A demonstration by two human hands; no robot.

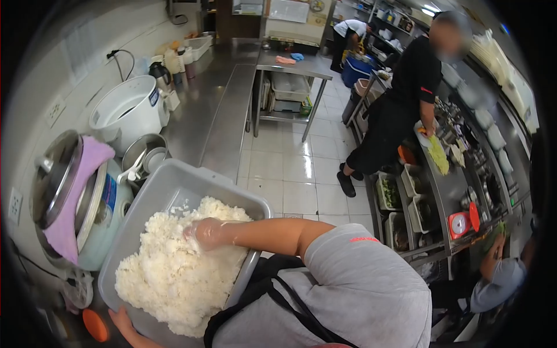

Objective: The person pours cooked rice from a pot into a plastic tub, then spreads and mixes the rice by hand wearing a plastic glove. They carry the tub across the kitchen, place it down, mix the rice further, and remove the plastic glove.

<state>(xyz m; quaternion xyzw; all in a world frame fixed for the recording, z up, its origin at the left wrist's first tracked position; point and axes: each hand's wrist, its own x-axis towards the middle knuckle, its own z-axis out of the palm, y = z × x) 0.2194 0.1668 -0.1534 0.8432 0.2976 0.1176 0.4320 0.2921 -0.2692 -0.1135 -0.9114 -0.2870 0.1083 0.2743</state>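
Observation:
A large grey tub (264, 204) holds a big mound of white rice (174, 272). My right hand (208, 233), in a thin clear glove, is pressed into the upper part of the rice, and its fingertips are hidden there. My left hand (120, 322) is at the tub's lower left corner, touching the outer rim; its fingers show only in part. An orange round lid (96, 325) lies just left of it.
Left are a rice cooker with a purple cloth (93, 168), a white container (127, 110) and a metal pot (145, 145). A co-worker in black (400, 98) stands at the right counter near a red scale (460, 224); other people are behind and at lower right.

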